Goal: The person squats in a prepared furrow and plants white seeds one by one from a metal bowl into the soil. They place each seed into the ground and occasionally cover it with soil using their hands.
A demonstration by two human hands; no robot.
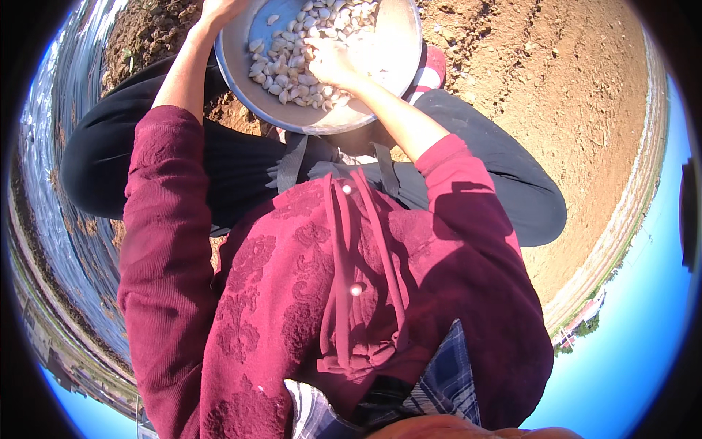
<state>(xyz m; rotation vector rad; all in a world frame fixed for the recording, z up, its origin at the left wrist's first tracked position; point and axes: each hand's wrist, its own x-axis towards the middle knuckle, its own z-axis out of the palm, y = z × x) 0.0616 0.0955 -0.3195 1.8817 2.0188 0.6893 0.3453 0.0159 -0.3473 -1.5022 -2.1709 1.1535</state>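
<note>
A wide metal basin (pixel 252 99) stands in front of me between my bent legs, cut off by the top edge of the view. Many pale garlic cloves (pixel 289 69) lie loose in it, mostly across its middle and far side. Inside the basin, my right hand (pixel 333 64) is down among the cloves, its fingers drawn together on some of them; sunlight washes out part of this area. My left hand (pixel 221 9) is at the basin's upper left rim. Its fingers run out of the picture, so their grip is hidden.
Brown tilled soil (pixel 541 95) spreads to the right. Along the left runs shiny plastic sheeting (pixel 44 139) over the ground, with clods of earth (pixel 146 33) beside it. My dark-trousered knees (pixel 512 168) flank the basin, and a red and white shoe (pixel 431 67) touches its right side.
</note>
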